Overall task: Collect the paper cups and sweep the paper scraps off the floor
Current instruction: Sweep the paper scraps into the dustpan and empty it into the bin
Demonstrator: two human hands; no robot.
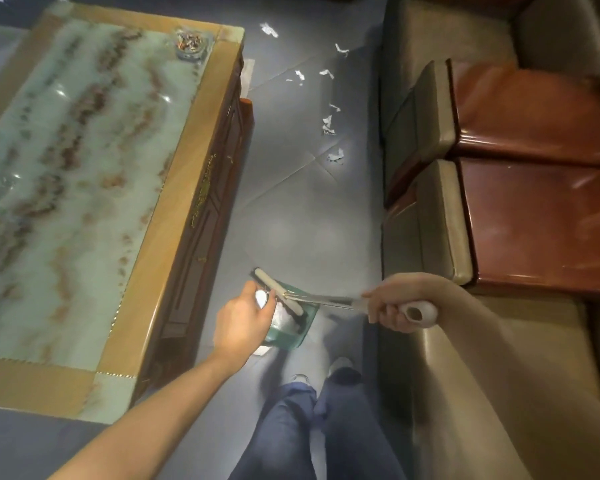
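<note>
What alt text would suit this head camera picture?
A person's right hand grips a broom over a green dustpan held by the left hand; paper scraps lie ahead between table and sofa.

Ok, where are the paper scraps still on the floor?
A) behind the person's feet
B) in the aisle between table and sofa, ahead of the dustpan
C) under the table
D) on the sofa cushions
B: the white scraps lie on the tiles between the table and sofa, beyond the dustpan that the left hand holds.
</note>
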